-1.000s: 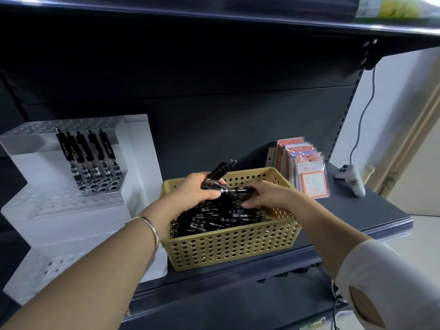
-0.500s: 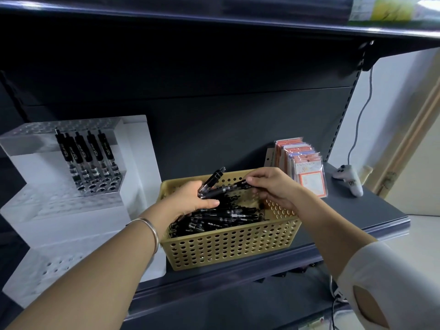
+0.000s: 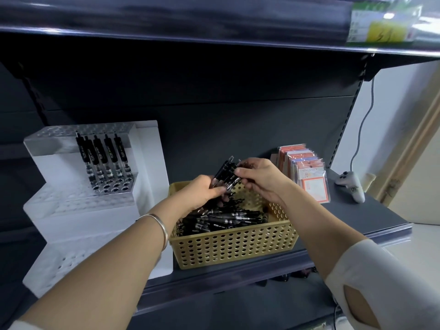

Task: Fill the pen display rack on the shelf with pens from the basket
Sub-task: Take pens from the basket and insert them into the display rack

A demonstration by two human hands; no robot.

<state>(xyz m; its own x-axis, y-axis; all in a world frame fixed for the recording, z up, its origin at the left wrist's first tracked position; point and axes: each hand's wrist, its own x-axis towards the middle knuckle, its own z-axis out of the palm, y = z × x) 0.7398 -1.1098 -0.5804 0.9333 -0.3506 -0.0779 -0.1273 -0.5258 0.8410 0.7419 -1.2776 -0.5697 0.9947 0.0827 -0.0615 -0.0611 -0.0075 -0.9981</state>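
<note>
Left hand [image 3: 204, 194] clasps black plastic pens [image 3: 225, 174]; right hand [image 3: 260, 178] pinches their tops, seemingly squaring them for the nine-o'clock white stepped rack [image 3: 83, 217].

Only one word I can read: "UNIVERSITY", in capitals across the top of the front packet [image 3: 312, 184], just right of the basket [image 3: 233, 246]. Lower on that packet is a red-bordered white label, its marks too small for me to read.

Display rack [image 3: 78, 203], left of the basket: its standing pens [image 3: 104, 158] carry white print on black barrels, illegible.

Same for the loose pens [image 3: 226, 220] inside the basket and the bunch of pens [image 3: 226, 175] just above it.

Shelf-edge tag [image 3: 381, 27], high above and right of the basket: yellow and green, blurred.

Game controller [image 3: 352, 186], further right of the basket: dark marks, unreadable.
</note>
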